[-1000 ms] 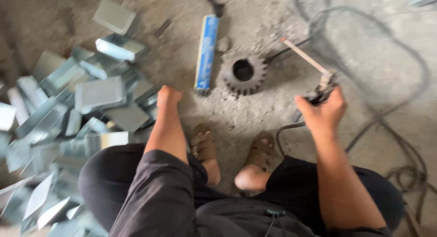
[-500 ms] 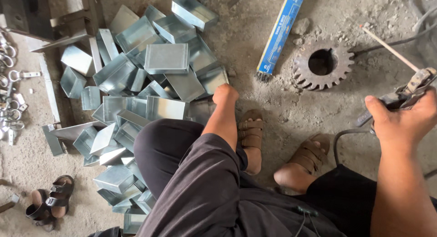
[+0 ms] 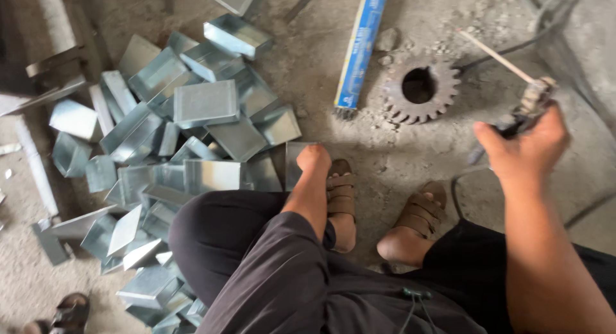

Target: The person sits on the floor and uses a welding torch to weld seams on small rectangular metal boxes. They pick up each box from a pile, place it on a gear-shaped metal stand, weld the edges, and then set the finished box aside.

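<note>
- The left hand (image 3: 313, 159) reaches down with its fingers hidden; it possibly touches a metal piece (image 3: 296, 164).
- The right hand (image 3: 523, 148) covers the grip of the electrode holder (image 3: 529, 103), which is blurred.
- A sandal (image 3: 67, 313) is cut by the bottom edge.

Sheet-metal pieces (image 3: 205, 103): thin folded metal, pale grey, smooth, dull sheen with bright glare patches. Gear wheel (image 3: 420, 90): heavy metal, dark, rusty, rough and matt. Long box (image 3: 359, 48): blue, glossy printed card or plastic, cannot tell which. Floor (image 3: 321, 45): concrete, gritty, dusty, matt. Sandals (image 3: 340, 193): brown straps, matt. Trousers (image 3: 256, 276): dark cloth, soft, creased. Rod (image 3: 494, 55) in electrode holder (image 3: 529, 106): pale, matt coating.
</note>
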